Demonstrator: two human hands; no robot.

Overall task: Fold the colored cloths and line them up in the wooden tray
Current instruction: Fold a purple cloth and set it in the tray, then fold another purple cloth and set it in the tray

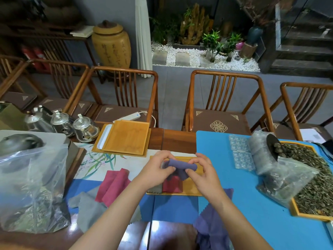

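Note:
Both hands hold a purple cloth [178,167], partly folded, just above the wooden tray [193,186]. My left hand [158,168] pinches its left end and my right hand [203,173] grips its right end. Inside the tray lie a folded red cloth [172,185] and, left of it, a folded grey cloth [155,189] mostly hidden by my left wrist. Loose red cloths [113,184] and grey cloths [88,206] lie on the table to the left. Another purple cloth [212,222] lies unfolded near the front edge, under my right forearm.
Stacked bamboo trays [126,139] sit behind the work area, glass teapots [84,129] to their left. A big plastic bag [30,186] fills the left. On the blue mat [252,204] are clear blister moulds [241,154], bagged tea and a tray of loose leaves [317,192]. Chairs line the far side.

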